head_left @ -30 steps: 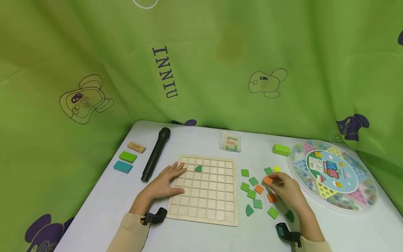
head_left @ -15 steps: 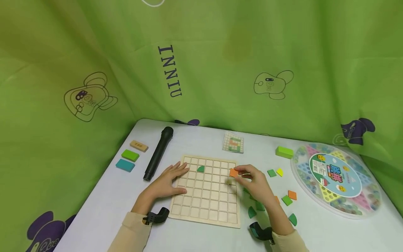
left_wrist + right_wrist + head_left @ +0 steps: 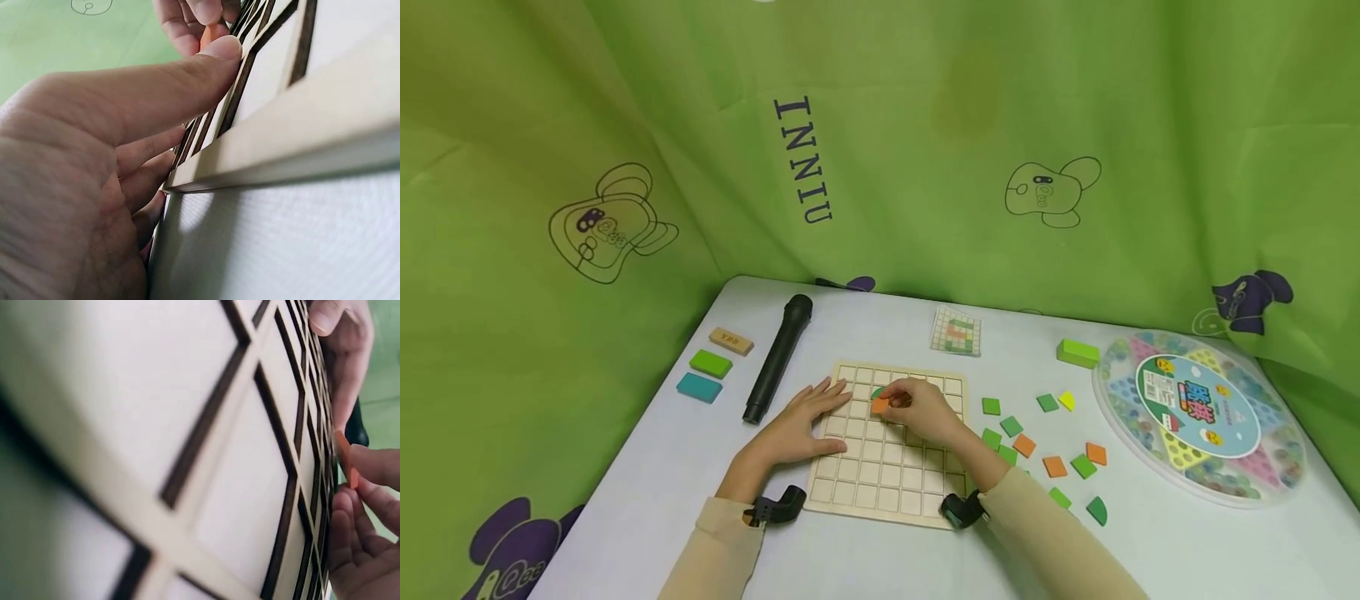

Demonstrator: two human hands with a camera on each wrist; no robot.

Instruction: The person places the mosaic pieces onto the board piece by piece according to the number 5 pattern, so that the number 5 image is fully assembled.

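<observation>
Microphone (image 3: 777,356) lies left of grid board (image 3: 891,492) (loose tiles (image 3: 1055,466) right).

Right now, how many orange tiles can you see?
4. One orange tile pinched by the right hand over the board; three loose on the table. The arm may hide more.

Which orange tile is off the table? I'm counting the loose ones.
The orange tile pinched by the right hand over the wooden board; the other three lie on the table.
</observation>
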